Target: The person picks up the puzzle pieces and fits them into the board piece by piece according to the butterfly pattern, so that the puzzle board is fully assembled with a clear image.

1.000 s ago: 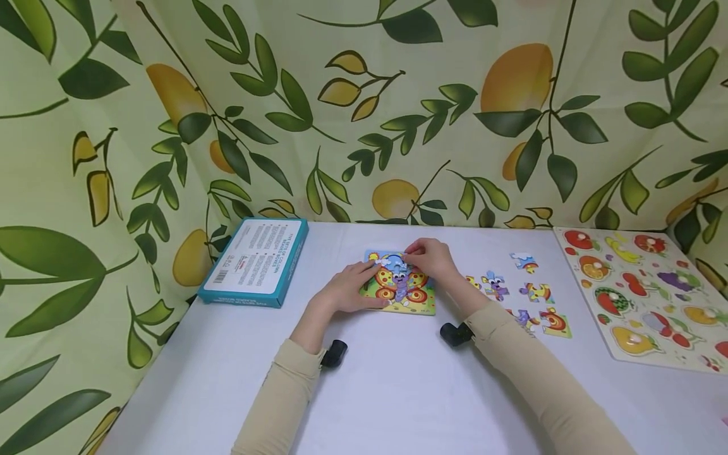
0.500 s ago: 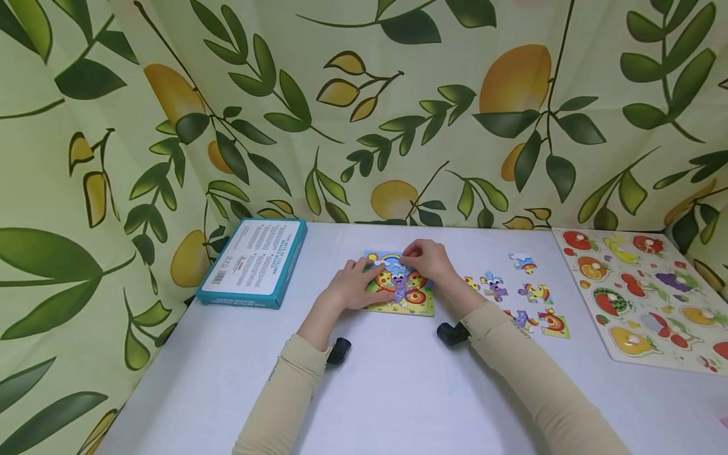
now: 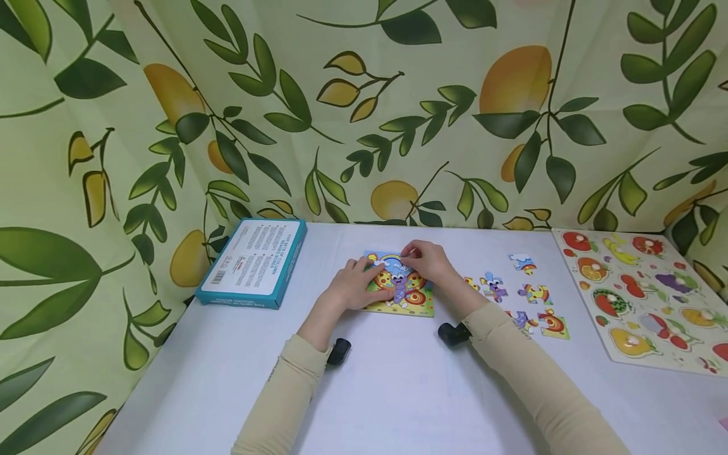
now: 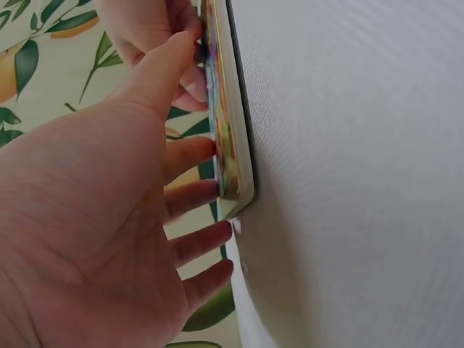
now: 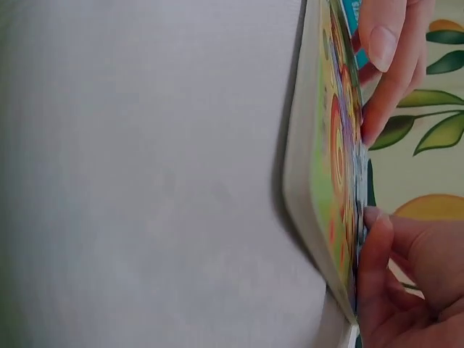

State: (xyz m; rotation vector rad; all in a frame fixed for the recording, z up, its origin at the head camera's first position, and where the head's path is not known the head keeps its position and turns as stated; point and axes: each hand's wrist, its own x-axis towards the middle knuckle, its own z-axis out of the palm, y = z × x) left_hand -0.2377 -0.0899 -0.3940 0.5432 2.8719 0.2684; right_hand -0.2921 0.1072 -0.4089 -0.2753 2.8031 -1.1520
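Note:
A butterfly jigsaw puzzle (image 3: 414, 302) lies flat on the white table, its thick tray edge (image 5: 301, 174) showing in the right wrist view. My left hand (image 3: 351, 287) rests on its left side, fingers spread and fairly straight, the thumb reaching over the picture. At the upper right part of the puzzle, my right hand (image 3: 428, 260) pinches a small puzzle piece between thumb and forefinger; the fingertips mostly hide it. The right thumb and forefinger (image 5: 375, 235) are down at the puzzle's surface. Several loose puzzle pieces (image 3: 495, 286) lie to the right, partly behind the right forearm.
A teal and white box (image 3: 253, 262) lies at the back left. On the right stands a fruit picture board (image 3: 643, 303), lying flat. A leaf-patterned cloth (image 3: 341, 126) hangs behind the table. Each wrist carries a black camera (image 3: 453, 333).
My left hand has shifted slightly to the right and up over the puzzle's left side. My right hand stays at the upper right part with only slight finger movement. The loose pieces have not moved.

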